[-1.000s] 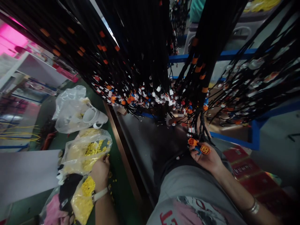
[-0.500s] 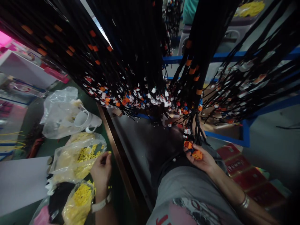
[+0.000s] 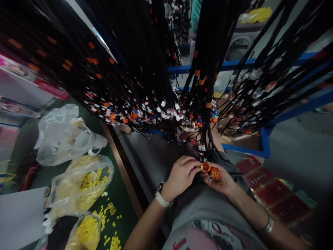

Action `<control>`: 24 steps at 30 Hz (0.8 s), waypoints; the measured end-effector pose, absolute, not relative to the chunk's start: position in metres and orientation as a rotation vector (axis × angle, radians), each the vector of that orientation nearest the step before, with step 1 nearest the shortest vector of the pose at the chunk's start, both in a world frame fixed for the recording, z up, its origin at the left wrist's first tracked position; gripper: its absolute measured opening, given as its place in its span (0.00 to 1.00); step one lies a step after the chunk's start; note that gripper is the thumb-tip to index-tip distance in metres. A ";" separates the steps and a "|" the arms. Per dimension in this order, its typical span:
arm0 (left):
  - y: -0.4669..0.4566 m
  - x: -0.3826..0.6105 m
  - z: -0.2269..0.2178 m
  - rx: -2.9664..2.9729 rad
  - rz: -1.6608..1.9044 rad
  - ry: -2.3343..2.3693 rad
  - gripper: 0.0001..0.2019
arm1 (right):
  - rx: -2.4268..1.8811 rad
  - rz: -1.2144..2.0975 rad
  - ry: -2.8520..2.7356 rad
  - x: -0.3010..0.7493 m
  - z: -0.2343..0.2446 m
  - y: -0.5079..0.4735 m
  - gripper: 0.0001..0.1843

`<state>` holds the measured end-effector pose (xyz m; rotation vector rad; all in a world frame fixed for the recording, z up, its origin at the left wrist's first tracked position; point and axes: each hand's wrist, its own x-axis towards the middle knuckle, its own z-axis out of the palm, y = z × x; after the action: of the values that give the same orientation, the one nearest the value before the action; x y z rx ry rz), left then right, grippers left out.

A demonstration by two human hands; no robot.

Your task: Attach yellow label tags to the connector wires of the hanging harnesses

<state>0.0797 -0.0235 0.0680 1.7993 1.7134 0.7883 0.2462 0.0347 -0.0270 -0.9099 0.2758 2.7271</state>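
Observation:
My right hand point(image 3: 222, 182) is closed around two orange connectors point(image 3: 215, 173) at the ends of black-sleeved cables point(image 3: 208, 140), in front of my lap. My left hand point(image 3: 183, 173) pinches a small yellow plastic piece point(image 3: 200, 167) between thumb and fingertips. That piece is at the left side of the upper orange connector point(image 3: 206, 167), touching it or very near it. How far it sits in the connector I cannot tell. White connectors point(image 3: 202, 148) dangle from the same cables just above my fingers.
Bundles of black cables with white, orange and blue connectors point(image 3: 169, 113) hang ahead from a blue frame point(image 3: 265, 142). On the green table point(image 3: 122, 208) at left lie bags of yellow pieces point(image 3: 85, 227), loose yellow pieces and a white mug point(image 3: 91, 140). Red packages point(image 3: 262, 184) are at right.
My left hand has moved right from beside the bags of yellow pieces to the orange connectors, carrying a yellow piece. My right hand keeps its hold; the view has shifted slightly.

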 end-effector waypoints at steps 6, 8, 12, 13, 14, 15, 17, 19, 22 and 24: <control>-0.016 0.085 0.053 2.068 0.597 1.698 0.11 | -0.893 2.733 0.281 0.243 -0.029 0.034 0.07; -0.016 0.084 0.053 2.060 0.611 1.692 0.11 | -0.901 2.736 0.285 0.241 -0.028 0.034 0.07; -0.016 0.084 0.051 2.008 0.652 1.679 0.10 | -0.929 2.725 0.294 0.238 -0.024 0.035 0.08; -0.016 0.084 0.050 1.986 0.660 1.678 0.10 | -0.939 2.720 0.293 0.238 -0.024 0.035 0.08; -0.016 0.084 0.050 1.963 0.668 1.679 0.09 | -0.949 2.716 0.290 0.238 -0.024 0.035 0.08; -0.015 0.084 0.049 1.940 0.678 1.679 0.09 | -0.958 2.711 0.286 0.238 -0.025 0.036 0.08; -0.015 0.084 0.048 1.901 0.707 1.677 0.09 | -0.966 2.704 0.280 0.238 -0.026 0.036 0.08; -0.015 0.084 0.047 1.863 0.745 1.672 0.09 | -0.967 2.701 0.274 0.238 -0.027 0.035 0.07; -0.015 0.083 0.045 1.810 0.787 1.672 0.09 | -0.967 2.691 0.255 0.237 -0.028 0.034 0.07; -0.015 0.082 0.043 1.776 0.810 1.670 0.09 | -0.982 2.682 0.235 0.236 -0.027 0.034 0.07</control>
<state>0.0822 -0.0150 0.0435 1.7764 1.6697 0.8096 0.2363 0.0341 -0.0270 -0.9822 0.2354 2.6821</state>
